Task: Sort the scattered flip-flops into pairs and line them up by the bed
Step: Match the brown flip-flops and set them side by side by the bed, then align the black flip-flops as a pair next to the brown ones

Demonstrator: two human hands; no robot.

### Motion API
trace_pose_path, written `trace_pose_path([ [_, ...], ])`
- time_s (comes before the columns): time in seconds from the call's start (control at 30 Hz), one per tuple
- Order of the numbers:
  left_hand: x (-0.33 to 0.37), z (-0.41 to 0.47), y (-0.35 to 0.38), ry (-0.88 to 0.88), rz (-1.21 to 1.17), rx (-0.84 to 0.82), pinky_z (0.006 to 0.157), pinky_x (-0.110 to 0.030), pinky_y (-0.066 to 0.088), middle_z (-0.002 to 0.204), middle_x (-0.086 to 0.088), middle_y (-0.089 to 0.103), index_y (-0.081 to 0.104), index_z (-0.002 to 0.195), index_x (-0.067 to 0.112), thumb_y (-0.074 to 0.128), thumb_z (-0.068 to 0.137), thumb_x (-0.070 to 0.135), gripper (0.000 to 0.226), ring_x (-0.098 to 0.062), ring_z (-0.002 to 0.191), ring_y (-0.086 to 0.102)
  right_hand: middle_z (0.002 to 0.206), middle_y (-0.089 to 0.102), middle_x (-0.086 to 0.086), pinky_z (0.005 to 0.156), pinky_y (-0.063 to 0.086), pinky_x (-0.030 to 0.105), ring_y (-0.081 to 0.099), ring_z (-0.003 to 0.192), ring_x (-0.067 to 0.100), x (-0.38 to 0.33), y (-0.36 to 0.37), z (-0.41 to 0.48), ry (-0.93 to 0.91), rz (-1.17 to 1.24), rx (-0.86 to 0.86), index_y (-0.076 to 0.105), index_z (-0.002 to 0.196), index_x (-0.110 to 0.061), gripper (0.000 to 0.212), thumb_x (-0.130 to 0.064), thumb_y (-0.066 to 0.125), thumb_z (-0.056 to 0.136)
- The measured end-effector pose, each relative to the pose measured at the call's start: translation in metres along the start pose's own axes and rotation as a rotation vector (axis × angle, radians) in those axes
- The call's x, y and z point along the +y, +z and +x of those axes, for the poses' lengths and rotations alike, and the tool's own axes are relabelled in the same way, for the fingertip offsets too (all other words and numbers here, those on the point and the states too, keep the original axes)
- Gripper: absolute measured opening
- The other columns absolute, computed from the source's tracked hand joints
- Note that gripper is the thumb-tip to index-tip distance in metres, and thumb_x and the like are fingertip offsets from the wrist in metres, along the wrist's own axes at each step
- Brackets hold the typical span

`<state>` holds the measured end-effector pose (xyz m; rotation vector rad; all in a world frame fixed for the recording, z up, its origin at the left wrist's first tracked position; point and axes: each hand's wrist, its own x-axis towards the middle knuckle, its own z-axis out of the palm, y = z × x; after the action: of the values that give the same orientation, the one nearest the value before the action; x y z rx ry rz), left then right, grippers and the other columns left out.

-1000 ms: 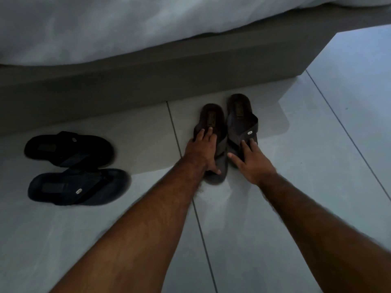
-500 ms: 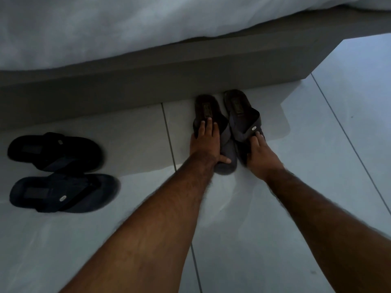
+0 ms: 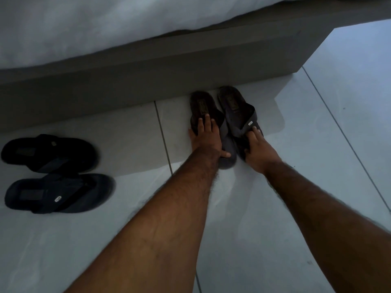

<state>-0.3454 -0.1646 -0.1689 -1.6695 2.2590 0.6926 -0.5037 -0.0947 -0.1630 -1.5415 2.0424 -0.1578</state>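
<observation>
Two brown flip-flops lie side by side on the tiled floor, their far ends touching the grey bed base [image 3: 148, 81]. My left hand [image 3: 208, 138] lies flat over the strap of the left brown flip-flop [image 3: 202, 106], thumb on its near end. My right hand [image 3: 257, 149] presses on the near part of the right brown flip-flop [image 3: 234, 106], fingers at its strap. Two black flip-flops lie sideways at the far left, one [image 3: 48, 153] closer to the bed, the other [image 3: 59, 193] nearer me, apart from the bed.
A white duvet [image 3: 105, 24] hangs over the bed base. The bed's corner ends at the upper right, with open pale floor tiles [image 3: 349, 81] beyond it. Bare tiles lie between the black pair and the brown pair.
Both hands have pushed the brown flip-flops forward until they reach the bed base. The black pair has not moved on the floor.
</observation>
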Motion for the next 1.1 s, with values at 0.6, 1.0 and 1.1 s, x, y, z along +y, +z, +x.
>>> trace_pose_path([
  [0.6, 0.008, -0.045, 0.002, -0.014, 0.058, -0.049, 0.119, -0.068, 0.005, 0.169, -0.008, -0.009, -0.003, 0.159, 0.014, 0.085, 0.06, 0.062, 0.141, -0.033, 0.155, -0.005, 0.143, 0.048, 0.021, 0.1, 0.048, 0.045, 0.054, 0.124, 0.041, -0.006, -0.019, -0.025, 0.013, -0.194, -0.175, 0.051, 0.13, -0.006, 0.054, -0.021, 0.069, 0.081],
  [1.0, -0.186, -0.13, 0.013, -0.311, -0.139, 0.583, 0.126, -0.049, 0.007, 0.168, -0.018, 0.004, 0.014, 0.157, 0.003, 0.043, 0.091, 0.069, 0.097, -0.032, 0.156, 0.007, 0.13, 0.06, 0.015, 0.103, 0.047, 0.042, 0.053, 0.125, 0.033, -0.144, 0.029, -0.018, -0.465, -0.221, 0.036, 0.059, 0.126, -0.01, 0.039, -0.02, 0.058, 0.089],
  [1.1, -0.242, -0.159, 0.011, -0.475, -0.147, 0.612, 0.126, -0.046, 0.007, 0.168, -0.018, 0.005, 0.013, 0.157, 0.001, 0.047, 0.095, 0.059, 0.092, -0.032, 0.155, 0.008, 0.153, 0.044, 0.014, 0.12, 0.029, 0.036, 0.035, 0.145, 0.027, -0.204, 0.066, -0.01, -0.616, -0.217, -0.068, 0.046, 0.145, -0.009, 0.05, -0.024, 0.052, 0.097],
])
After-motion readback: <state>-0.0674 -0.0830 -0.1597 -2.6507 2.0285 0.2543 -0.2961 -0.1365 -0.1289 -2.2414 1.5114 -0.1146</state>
